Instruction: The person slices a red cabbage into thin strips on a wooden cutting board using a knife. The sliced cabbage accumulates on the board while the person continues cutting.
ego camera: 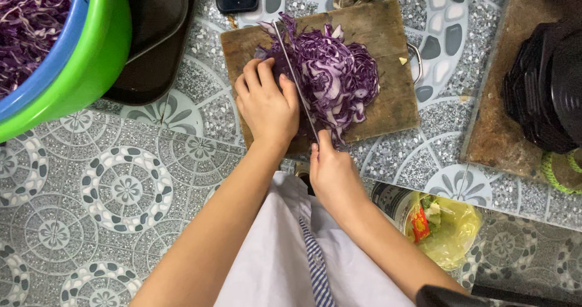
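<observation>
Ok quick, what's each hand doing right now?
Left hand: fingers curled, pressing on the purple cabbage.
Right hand: closed on the knife handle.

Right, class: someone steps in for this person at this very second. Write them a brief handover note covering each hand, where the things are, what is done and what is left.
Left hand: pressed on the red cabbage, fingers curled beside the blade.
Right hand: gripping the knife handle, blade lying across the cabbage.
Things: cabbage and knife on the wooden cutting board, which sits on the tiled floor; the green and blue tub at the upper left holds shredded cabbage.
Done: much of the pile on the board is in strips.
Left: the piece under the left hand looks uncut.
</observation>
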`<control>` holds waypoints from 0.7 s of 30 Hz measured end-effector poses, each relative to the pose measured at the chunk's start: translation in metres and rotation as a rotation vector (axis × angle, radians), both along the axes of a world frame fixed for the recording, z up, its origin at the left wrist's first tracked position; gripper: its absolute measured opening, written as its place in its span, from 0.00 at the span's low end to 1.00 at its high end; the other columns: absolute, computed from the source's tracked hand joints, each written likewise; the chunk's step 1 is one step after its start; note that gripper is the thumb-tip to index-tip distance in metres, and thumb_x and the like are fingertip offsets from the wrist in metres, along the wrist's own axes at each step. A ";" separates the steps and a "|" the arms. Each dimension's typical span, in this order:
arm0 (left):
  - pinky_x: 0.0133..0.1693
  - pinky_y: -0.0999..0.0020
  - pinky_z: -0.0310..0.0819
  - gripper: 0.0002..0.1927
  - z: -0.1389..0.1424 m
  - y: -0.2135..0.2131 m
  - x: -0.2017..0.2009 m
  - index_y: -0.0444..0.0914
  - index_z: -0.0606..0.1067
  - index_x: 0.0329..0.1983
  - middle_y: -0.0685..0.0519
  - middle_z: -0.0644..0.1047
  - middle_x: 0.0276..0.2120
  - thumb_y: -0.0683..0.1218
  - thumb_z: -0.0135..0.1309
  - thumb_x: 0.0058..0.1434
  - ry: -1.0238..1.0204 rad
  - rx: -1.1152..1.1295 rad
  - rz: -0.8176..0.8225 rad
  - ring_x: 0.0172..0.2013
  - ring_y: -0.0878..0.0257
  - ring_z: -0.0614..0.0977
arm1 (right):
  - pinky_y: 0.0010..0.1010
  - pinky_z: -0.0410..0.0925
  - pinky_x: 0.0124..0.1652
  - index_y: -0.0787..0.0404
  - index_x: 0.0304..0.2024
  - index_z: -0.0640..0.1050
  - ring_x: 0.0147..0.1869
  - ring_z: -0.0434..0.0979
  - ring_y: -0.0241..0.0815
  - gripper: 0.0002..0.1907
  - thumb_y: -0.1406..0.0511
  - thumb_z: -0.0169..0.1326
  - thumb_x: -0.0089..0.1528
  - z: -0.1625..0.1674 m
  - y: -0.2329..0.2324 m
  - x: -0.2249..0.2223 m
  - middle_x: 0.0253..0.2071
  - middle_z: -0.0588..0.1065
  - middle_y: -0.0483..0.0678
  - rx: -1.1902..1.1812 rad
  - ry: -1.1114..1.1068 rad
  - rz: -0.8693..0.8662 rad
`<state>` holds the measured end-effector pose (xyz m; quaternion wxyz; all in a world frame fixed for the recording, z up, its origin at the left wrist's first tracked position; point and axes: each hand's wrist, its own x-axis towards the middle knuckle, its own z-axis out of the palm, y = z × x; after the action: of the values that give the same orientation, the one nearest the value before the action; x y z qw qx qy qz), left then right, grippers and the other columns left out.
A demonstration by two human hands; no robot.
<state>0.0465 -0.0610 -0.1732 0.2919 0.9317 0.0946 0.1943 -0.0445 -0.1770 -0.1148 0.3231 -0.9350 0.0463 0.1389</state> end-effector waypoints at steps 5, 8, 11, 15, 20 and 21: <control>0.55 0.48 0.67 0.17 0.002 -0.001 -0.001 0.39 0.72 0.56 0.48 0.71 0.57 0.49 0.50 0.66 0.005 -0.007 0.007 0.58 0.47 0.71 | 0.57 0.67 0.26 0.64 0.51 0.70 0.26 0.77 0.70 0.11 0.65 0.45 0.69 -0.002 0.002 0.003 0.19 0.73 0.66 -0.011 0.043 -0.022; 0.56 0.47 0.66 0.16 0.003 -0.001 -0.002 0.39 0.72 0.57 0.48 0.71 0.58 0.48 0.50 0.67 0.015 0.000 -0.007 0.59 0.46 0.71 | 0.57 0.69 0.28 0.66 0.52 0.70 0.28 0.78 0.70 0.13 0.66 0.46 0.68 -0.006 0.004 0.010 0.21 0.74 0.67 -0.050 0.040 -0.006; 0.55 0.46 0.65 0.17 0.004 -0.001 -0.003 0.39 0.72 0.56 0.46 0.70 0.58 0.48 0.50 0.66 0.013 -0.006 -0.008 0.59 0.45 0.70 | 0.56 0.71 0.30 0.68 0.56 0.68 0.29 0.79 0.70 0.18 0.67 0.48 0.65 -0.014 0.007 0.021 0.22 0.75 0.68 -0.081 -0.001 0.032; 0.56 0.46 0.65 0.17 0.005 -0.003 -0.004 0.39 0.72 0.58 0.46 0.70 0.60 0.47 0.49 0.68 0.011 -0.006 -0.007 0.59 0.44 0.70 | 0.57 0.71 0.33 0.69 0.57 0.68 0.32 0.79 0.71 0.19 0.68 0.50 0.64 -0.020 0.009 0.029 0.25 0.76 0.69 -0.107 0.001 0.040; 0.55 0.45 0.65 0.17 0.005 -0.006 -0.002 0.39 0.72 0.57 0.46 0.70 0.59 0.47 0.49 0.67 0.044 -0.022 0.026 0.58 0.44 0.70 | 0.56 0.71 0.32 0.69 0.58 0.69 0.32 0.80 0.69 0.22 0.69 0.52 0.62 -0.013 -0.001 0.012 0.26 0.76 0.68 -0.090 0.041 0.019; 0.55 0.45 0.65 0.17 0.005 -0.005 -0.003 0.39 0.72 0.57 0.46 0.70 0.59 0.47 0.49 0.67 0.041 -0.016 0.022 0.59 0.44 0.70 | 0.56 0.71 0.33 0.69 0.59 0.69 0.32 0.80 0.69 0.22 0.69 0.52 0.62 -0.011 -0.002 0.008 0.25 0.76 0.68 -0.091 0.059 0.021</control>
<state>0.0438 -0.0660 -0.1683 0.2952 0.9321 0.1124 0.1774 -0.0363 -0.1791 -0.1261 0.2773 -0.9446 0.0524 0.1675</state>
